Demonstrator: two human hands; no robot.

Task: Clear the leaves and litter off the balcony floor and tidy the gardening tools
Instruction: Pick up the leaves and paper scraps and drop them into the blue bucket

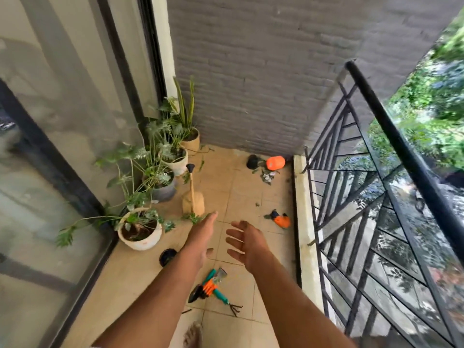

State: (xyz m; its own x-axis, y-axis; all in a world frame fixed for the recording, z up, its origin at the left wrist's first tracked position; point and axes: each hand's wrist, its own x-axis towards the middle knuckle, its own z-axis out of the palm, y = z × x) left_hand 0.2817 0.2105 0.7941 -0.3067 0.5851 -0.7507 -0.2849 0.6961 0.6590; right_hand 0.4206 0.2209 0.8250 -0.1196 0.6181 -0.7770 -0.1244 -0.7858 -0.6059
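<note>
Bare toes (192, 334) peek in at the bottom edge, and both arms are out over the tiles! Left hand (200, 237) is flat, fingers straight, holding nothing; right hand (247, 243) is spread, palm up, empty too. Below the wrists lies the hand-tool pile (212, 288) (trowel, small rake, orange and teal grips). My call: crouch and gather that bundle by the handles, tines pointing away. Beyond the fingertips, leaf litter (267, 175) lies scattered by an orange container (275, 162); right of the right hand sits an orange glove (281, 219). Potted plants (140, 229) crowd the left, a tan brush (192, 200) stands ahead, a black saucer (167, 256) under the left forearm.
</note>
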